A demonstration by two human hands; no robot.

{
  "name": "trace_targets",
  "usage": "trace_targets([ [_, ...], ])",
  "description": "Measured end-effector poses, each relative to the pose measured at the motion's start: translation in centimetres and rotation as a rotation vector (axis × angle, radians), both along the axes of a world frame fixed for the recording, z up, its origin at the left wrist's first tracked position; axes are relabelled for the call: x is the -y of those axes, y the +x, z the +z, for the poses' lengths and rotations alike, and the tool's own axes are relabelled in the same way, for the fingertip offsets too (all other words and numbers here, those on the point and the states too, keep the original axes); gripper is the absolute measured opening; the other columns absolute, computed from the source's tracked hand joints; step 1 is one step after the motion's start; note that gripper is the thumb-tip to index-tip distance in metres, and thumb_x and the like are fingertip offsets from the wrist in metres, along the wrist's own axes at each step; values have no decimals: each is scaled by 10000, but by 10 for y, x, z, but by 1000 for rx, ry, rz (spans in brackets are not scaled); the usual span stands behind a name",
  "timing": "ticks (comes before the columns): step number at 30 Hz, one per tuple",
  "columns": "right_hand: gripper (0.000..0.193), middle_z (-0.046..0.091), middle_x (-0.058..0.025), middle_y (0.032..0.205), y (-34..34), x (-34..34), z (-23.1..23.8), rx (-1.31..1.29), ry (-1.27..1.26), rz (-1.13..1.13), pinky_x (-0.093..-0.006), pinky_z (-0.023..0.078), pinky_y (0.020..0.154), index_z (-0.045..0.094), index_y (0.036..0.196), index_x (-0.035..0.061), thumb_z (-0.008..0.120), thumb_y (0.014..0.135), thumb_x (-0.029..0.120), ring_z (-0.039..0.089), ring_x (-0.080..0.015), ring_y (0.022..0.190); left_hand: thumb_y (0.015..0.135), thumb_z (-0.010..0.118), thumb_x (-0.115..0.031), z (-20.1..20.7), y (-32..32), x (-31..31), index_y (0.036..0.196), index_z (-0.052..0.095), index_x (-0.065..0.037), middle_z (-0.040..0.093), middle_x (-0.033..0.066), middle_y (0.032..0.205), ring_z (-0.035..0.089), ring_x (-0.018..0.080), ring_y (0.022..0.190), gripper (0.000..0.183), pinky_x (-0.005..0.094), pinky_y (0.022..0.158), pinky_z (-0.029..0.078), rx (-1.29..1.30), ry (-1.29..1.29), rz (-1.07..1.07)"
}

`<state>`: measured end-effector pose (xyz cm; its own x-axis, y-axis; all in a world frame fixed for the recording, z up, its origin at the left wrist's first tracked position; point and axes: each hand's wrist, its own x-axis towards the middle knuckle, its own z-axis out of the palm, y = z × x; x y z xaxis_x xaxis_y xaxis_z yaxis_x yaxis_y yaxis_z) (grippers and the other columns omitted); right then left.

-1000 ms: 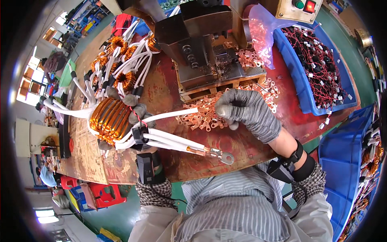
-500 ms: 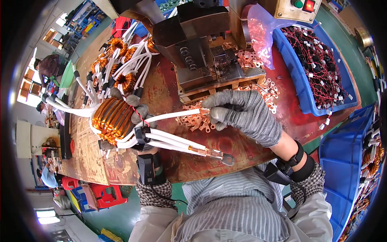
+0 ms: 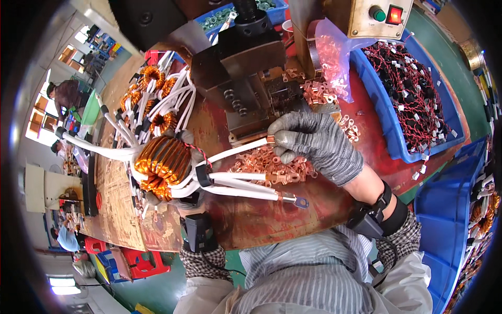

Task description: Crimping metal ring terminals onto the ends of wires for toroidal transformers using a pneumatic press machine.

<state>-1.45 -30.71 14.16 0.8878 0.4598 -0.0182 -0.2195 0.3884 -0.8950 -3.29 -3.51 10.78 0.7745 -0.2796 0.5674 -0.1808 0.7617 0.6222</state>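
My left hand (image 3: 193,198), in a grey glove, grips a large copper-wound ring coil (image 3: 163,163) from behind and below; most of its fingers are hidden. Thick white leads run out from both sides of the coil. One white lead (image 3: 238,152) stretches to my right hand (image 3: 320,145), also gloved, whose thumb and fingers pinch its copper end. Whether a lug is on that end, I cannot tell, as the fingers cover it. Below it, other leads point right, one ending in a cable lug (image 3: 300,202). The right fingertips are just in front of the press (image 3: 246,99).
Loose copper lugs (image 3: 285,170) lie heaped under the held lead. Smaller coils (image 3: 152,76) with white leads are piled at back left. A blue bin (image 3: 384,123) of red-black wired parts stands right, near a plastic bag (image 3: 337,60) and a control box (image 3: 384,15).
The coil has turned and shifted right, hiding more of my left fingers. My right hand keeps its pinch on the lead end, nearer the press. The whole view has shifted a little.
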Motion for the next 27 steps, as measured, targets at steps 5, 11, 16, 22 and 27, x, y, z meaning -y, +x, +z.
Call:
trace_targets([
  [5,211,611,-53,801,22,4,-1,106,-112,-151,-209,493,612,602,954,-25,623,789,105,593,-100,668,756,511,-496,-8,4,-3,1311,243,-27,368,147,1233,394,235,1110,774,382,947,369,-93,-83,93],
  [11,237,592,-66,774,36,2,-6,94,-170,-200,-213,493,576,553,978,-30,623,778,77,574,-101,621,732,500,-539,-20,11,-14,1323,229,-41,340,149,1262,366,256,1139,819,402,967,336,-151,-111,247],
  [16,198,582,-70,757,44,6,-6,81,-93,-179,-228,512,580,539,962,-37,592,793,52,586,-119,659,712,492,-574,-32,16,-26,1333,218,-51,318,150,1286,342,274,1163,857,418,984,309,-193,-102,338],
  [22,156,596,-83,766,48,5,-3,105,-123,-214,-233,514,568,556,915,-31,602,779,31,593,-130,651,688,481,-616,-55,17,-48,1345,204,-65,290,152,1315,313,295,1191,902,438,1004,276,-252,-92,428],
  [27,146,598,-89,756,47,1,-4,111,-135,-241,-234,507,556,563,897,-27,606,775,41,590,-120,642,668,473,-652,-64,13,-61,1355,192,-76,268,154,1339,290,313,1215,939,455,1020,248,-279,-74,491],
])
